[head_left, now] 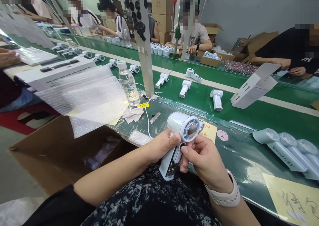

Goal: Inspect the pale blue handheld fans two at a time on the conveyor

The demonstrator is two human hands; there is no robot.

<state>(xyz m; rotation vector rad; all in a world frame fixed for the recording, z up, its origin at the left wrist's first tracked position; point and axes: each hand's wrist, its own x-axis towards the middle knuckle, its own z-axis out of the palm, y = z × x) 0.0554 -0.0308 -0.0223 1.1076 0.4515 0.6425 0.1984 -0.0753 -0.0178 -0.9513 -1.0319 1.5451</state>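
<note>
Pale blue-white plastic handheld fan [179, 122] held over the lap, just off the near edge of the green conveyor belt [239, 100], at about 6 o'clock in the view. Round head with spoked grille and polished metal hub [192, 130]; handle open along one side, exposing a dark circuit board [170, 166] dotted with small components. Judged light and stiff, though the smooth shell may prove slippery and the bare board fragile: safest hold is around the outer rim of the head or the closed side of the handle, fingers clear of the components. Left hand [159, 147]: thumb pressed against the neck below the head; other fingers wrapped out of sight behind the fan, exact placement cannot be told. Right hand [205, 163]: thumb and forefinger pinched together on a small dark part [183, 146] where head meets handle; remaining fingers curled closely together. Smartwatch [225, 194] on the right wrist. Three similar fans [184, 88] lie on the belt at 12 o'clock; water bottle [128, 83] and bubble wrap [82, 96] sit at 10 o'clock.
</note>
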